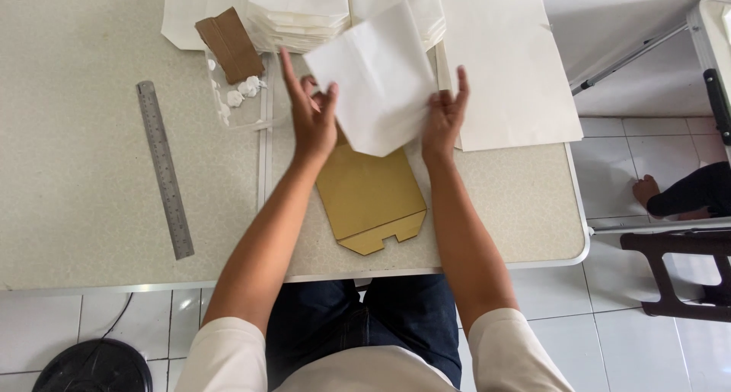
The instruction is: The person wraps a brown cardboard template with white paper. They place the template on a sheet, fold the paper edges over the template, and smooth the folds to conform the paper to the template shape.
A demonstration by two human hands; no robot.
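White paper sheet [379,76] was held up betw. both hands, above the tan cardboard template [371,198] on the table [76,209]. Left hand [312,114] pinched its left edge, fingers part spread; right hand [444,114] gripped the right edge w/ fingers extended. Steel ruler [164,167] lay well to the left.

Speckled beige table [84,232], metal-edged, centre frame. White tile floor [609,331] at 4–6 o'clock. Dark wood stool [678,274] at 4. Light even, prob. daylight.
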